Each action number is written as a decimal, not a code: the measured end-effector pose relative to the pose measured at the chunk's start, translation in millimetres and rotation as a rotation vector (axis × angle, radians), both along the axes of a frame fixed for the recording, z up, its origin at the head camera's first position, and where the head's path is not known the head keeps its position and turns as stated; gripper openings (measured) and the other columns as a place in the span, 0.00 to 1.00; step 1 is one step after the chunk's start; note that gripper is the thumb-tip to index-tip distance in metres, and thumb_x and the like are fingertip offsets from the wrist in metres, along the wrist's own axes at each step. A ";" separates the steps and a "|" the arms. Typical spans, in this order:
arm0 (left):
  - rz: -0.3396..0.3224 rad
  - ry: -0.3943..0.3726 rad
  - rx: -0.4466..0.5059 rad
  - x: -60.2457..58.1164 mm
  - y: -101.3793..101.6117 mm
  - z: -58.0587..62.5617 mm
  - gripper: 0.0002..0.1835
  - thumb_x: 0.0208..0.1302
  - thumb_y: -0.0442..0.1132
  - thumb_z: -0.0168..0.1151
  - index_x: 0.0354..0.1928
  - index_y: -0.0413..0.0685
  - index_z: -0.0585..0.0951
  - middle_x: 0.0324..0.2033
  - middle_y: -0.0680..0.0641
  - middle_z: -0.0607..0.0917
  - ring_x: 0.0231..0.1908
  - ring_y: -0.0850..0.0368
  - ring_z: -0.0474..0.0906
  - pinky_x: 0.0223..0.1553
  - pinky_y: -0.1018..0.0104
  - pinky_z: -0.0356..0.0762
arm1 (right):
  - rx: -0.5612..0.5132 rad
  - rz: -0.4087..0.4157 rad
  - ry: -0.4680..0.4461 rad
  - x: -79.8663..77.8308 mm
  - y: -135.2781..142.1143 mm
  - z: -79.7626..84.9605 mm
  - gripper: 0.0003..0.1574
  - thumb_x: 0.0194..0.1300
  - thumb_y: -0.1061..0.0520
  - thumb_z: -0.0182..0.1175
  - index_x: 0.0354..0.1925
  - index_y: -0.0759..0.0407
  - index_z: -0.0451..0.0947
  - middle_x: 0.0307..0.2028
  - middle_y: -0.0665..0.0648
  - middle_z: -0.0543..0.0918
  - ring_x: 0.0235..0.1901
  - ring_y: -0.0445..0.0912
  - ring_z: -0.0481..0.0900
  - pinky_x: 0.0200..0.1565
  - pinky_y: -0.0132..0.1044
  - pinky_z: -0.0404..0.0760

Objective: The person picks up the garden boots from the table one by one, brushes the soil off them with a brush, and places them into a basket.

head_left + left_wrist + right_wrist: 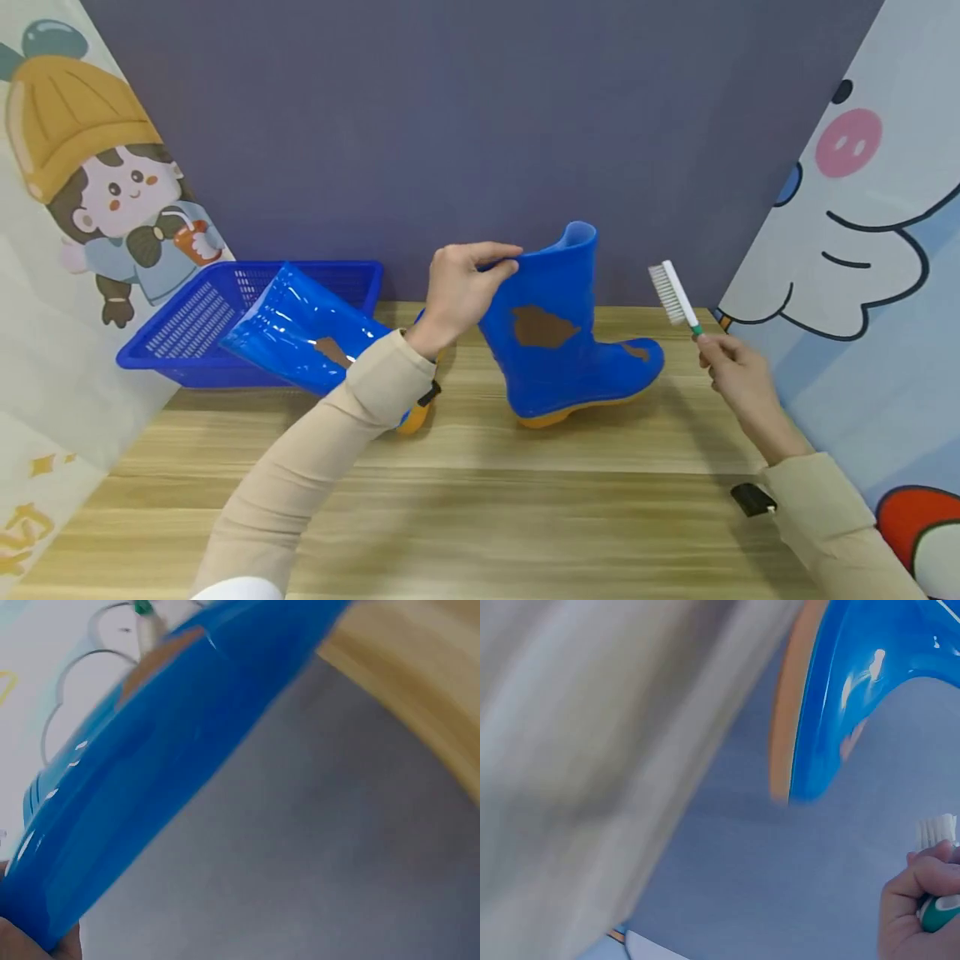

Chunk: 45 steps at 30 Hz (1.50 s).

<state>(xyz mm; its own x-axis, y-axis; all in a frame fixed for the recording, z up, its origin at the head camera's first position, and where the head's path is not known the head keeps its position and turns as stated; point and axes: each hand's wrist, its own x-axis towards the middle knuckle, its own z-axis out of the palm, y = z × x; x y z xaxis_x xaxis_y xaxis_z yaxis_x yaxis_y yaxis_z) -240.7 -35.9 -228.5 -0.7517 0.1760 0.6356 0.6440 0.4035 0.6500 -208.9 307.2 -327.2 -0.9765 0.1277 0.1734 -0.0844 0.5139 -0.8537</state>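
A blue rain boot with an orange sole and brown patches on its shaft and toe is upright, toe to the right. My left hand pinches the top rim of its shaft between thumb and fingers; the left wrist view shows the same grip at the rim, low in the corner. In my right hand is a white brush with pale bristles and a green handle part. The bristles face left, apart from the boot's toe. Most of the handle is hidden by the fingers.
A second blue boot with a brown patch leans over the rim of a blue plastic basket on the left, partly behind my left sleeve. A dark wall rises behind the wooden table; printed panels stand on both sides.
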 end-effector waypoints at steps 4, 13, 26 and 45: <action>-0.045 -0.321 0.308 1.3 5.7 -16.2 0.12 0.60 0.35 0.61 0.45 0.45 0.83 0.42 0.46 0.85 0.43 0.59 0.82 0.46 0.69 0.77 | -0.066 0.010 0.028 -0.4 3.9 10.4 0.11 0.69 0.42 0.43 0.40 0.42 0.70 0.24 0.42 0.70 0.20 0.37 0.61 0.19 0.32 0.63; 0.174 -0.572 0.498 -2.7 -24.3 -81.9 0.14 0.58 0.35 0.62 0.47 0.44 0.82 0.42 0.41 0.84 0.43 0.53 0.81 0.49 0.63 0.76 | 0.062 0.012 -0.076 1.4 -0.6 -9.4 0.26 0.68 0.40 0.44 0.45 0.61 0.70 0.23 0.40 0.70 0.21 0.36 0.63 0.21 0.32 0.67; 0.174 -0.623 0.249 5.5 -69.9 -89.2 0.23 0.60 0.32 0.59 0.58 0.51 0.74 0.56 0.46 0.77 0.56 0.53 0.73 0.53 0.61 0.74 | 0.144 0.093 -0.130 -1.2 -24.7 -20.8 0.35 0.69 0.39 0.43 0.52 0.69 0.70 0.27 0.49 0.72 0.19 0.37 0.62 0.20 0.32 0.66; 0.205 -0.685 -0.096 16.7 -163.1 -78.5 0.32 0.62 0.39 0.58 0.68 0.48 0.60 0.64 0.40 0.66 0.65 0.43 0.60 0.62 0.48 0.61 | 0.215 0.242 -0.130 1.5 -73.1 -31.0 0.29 0.69 0.41 0.45 0.47 0.67 0.73 0.28 0.56 0.73 0.22 0.42 0.61 0.22 0.33 0.63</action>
